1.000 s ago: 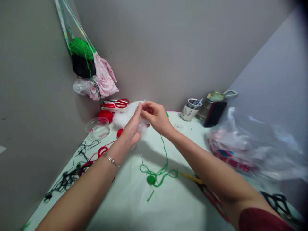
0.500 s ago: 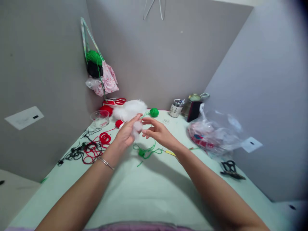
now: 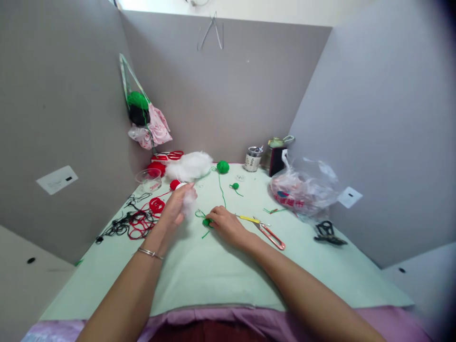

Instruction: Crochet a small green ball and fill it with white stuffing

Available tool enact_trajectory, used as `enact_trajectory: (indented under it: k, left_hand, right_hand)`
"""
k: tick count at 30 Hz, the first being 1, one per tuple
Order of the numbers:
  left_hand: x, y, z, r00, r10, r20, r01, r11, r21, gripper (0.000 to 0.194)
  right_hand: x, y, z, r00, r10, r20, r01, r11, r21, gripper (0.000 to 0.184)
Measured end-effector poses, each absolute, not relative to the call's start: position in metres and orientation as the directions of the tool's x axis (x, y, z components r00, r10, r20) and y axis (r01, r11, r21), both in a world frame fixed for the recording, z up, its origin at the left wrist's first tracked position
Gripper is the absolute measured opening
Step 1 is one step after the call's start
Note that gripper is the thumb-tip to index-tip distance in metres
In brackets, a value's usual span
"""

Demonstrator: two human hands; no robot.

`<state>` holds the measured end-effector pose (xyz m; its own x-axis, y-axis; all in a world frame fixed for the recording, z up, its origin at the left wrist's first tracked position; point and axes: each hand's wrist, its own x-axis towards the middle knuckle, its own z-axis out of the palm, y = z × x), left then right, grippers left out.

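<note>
My left hand (image 3: 178, 205) is raised over the table, its fingers closed around a tuft of white stuffing fibre (image 3: 190, 203). The tuft is slightly blurred. Lower down and to the right, my right hand (image 3: 227, 224) rests at the table with its fingertips closed on a small green crocheted piece (image 3: 206, 222). Part of that piece is hidden under the fingers. Green yarn loops lie around it. Just right of this hand are a yellow-handled crochet hook (image 3: 249, 219) and orange-handled thread snips (image 3: 272, 236).
White stuffing (image 3: 190, 166) is heaped at the back, beside a green yarn ball (image 3: 223, 167). Tangled red yarn (image 3: 140, 223) and black yarn (image 3: 116, 225) lie left. A clear plastic bag (image 3: 302, 187) and a black clip (image 3: 328, 233) are right. A tin (image 3: 252, 160) stands behind.
My right hand has left the white stuffing and come down to the green crocheted piece. My left hand has moved slightly left and lower, still with the tuft. The view has tilted up.
</note>
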<state>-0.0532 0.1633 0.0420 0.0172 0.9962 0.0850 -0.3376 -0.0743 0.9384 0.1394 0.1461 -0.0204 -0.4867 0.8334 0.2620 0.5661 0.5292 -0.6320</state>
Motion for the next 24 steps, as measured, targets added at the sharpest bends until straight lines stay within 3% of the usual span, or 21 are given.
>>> enact_trajectory:
  k: [3,8,16,24]
  left_hand:
    - [-0.054,0.161,0.039,0.022,0.993,0.117,-0.253,-0.108,0.961,0.029]
    - [-0.051,0.159,0.034,0.146,0.975,0.168,-0.054,-0.162,0.985,0.029]
    - [-0.036,0.158,0.016,0.289,0.922,0.258,0.220,-0.326,0.919,0.030]
    - [-0.023,0.153,0.003,0.212,0.889,0.406,0.294,-0.454,0.841,0.019]
  right_hand:
    - [0.139,0.150,-0.021,-0.412,0.870,0.269,0.548,0.473,-0.690,0.017]
    - [0.153,0.156,-0.009,-0.271,0.925,0.264,0.401,0.358,-0.843,0.010]
    - [0.168,0.157,0.000,-0.223,0.961,0.165,0.095,0.190,-0.977,0.029]
    - [0.159,0.148,0.004,-0.311,0.937,0.156,0.067,0.185,-0.981,0.044]
